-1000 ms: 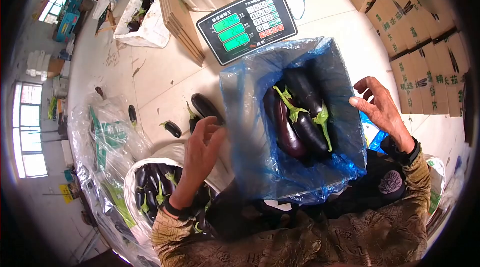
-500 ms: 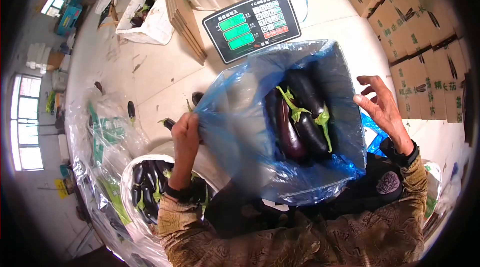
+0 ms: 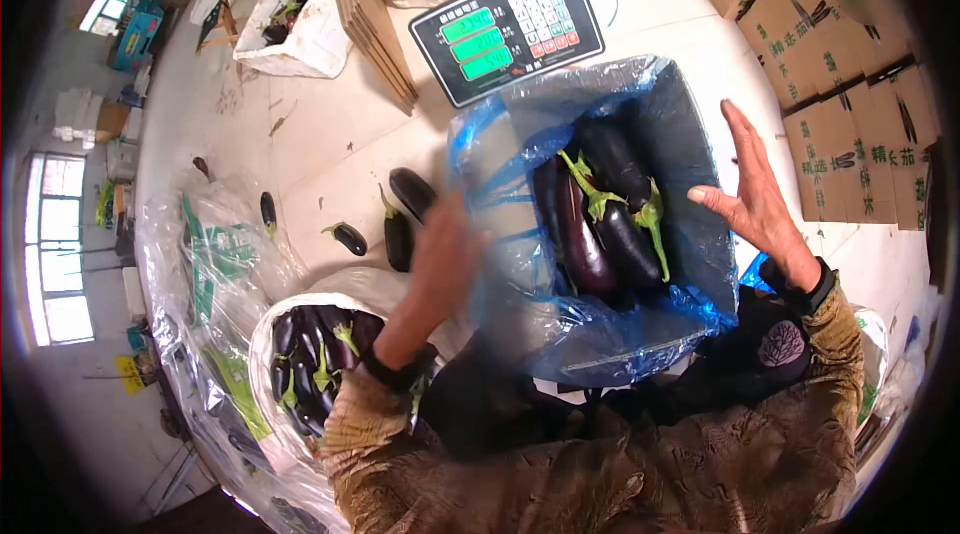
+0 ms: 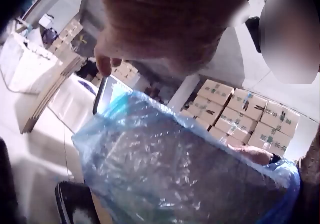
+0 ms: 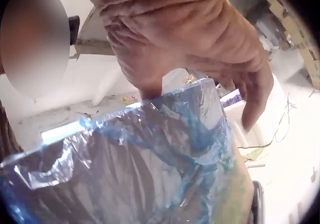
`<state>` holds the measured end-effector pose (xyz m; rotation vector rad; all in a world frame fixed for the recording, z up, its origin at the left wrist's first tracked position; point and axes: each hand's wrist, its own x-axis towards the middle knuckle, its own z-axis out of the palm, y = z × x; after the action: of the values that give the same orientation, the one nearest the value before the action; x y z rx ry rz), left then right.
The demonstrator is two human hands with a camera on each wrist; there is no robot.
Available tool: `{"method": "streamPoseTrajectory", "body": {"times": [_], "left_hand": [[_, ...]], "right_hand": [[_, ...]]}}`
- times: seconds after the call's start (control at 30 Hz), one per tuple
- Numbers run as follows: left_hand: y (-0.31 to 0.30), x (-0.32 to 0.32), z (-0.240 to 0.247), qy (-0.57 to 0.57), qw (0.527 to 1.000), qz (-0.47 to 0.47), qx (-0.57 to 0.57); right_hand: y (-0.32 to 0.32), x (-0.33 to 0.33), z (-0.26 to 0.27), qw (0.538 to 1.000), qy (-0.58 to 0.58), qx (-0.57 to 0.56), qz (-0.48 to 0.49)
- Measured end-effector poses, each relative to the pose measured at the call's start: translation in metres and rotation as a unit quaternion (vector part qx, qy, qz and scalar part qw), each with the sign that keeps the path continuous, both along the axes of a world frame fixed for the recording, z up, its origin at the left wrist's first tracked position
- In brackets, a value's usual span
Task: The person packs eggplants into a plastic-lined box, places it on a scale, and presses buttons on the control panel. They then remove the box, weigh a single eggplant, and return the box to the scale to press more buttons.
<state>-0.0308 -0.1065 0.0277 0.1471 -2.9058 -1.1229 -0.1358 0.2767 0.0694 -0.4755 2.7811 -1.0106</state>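
A box lined with a blue plastic bag holds several dark eggplants with green stems. The bag's edge is folded over the rim. My left hand, blurred, is at the box's left side, beside the folded plastic; in the left wrist view it hangs above the bag. Along the right rim my right hand has its fingers stretched forward and its thumb pointing in over the edge. The right wrist view shows that thumb right at the lined rim, with the fingers outside the box.
A scale display with lit green readouts stands beyond the box. At the left are loose eggplants, a white container of eggplants and clear plastic sheeting. Flat cardboard leans behind; stacked cartons stand right.
My left hand pulled the bag's left edge outward, then came back right to the box side, and the plastic now lies folded there. The right hand's fingers have straightened.
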Motion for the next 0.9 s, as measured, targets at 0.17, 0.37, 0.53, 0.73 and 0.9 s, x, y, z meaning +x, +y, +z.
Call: {"method": "streamPoseTrajectory", "body": {"times": [0.17, 0.37, 0.53, 0.73, 0.9], "left_hand": [[0.016, -0.013, 0.025, 0.041, 0.986, 0.065, 0.151], [0.002, 0.02, 0.0, -0.134, 0.984, -0.071, 0.089], [0.033, 0.013, 0.03, -0.343, 0.883, 0.004, 0.321], [0.065, -0.019, 0.052, -0.304, 0.915, -0.032, 0.265], [0.121, -0.071, 0.08, -0.248, 0.924, -0.056, 0.286]], "right_hand": [[-0.013, 0.01, 0.003, 0.973, 0.11, 0.166, 0.121], [0.0, 0.008, 0.009, 0.998, -0.055, 0.026, 0.005], [0.007, 0.007, 0.006, 0.944, -0.303, 0.085, 0.095], [0.044, -0.002, -0.01, 0.952, -0.303, -0.034, -0.026], [0.095, -0.015, 0.014, 0.944, -0.27, -0.039, -0.188]]}}
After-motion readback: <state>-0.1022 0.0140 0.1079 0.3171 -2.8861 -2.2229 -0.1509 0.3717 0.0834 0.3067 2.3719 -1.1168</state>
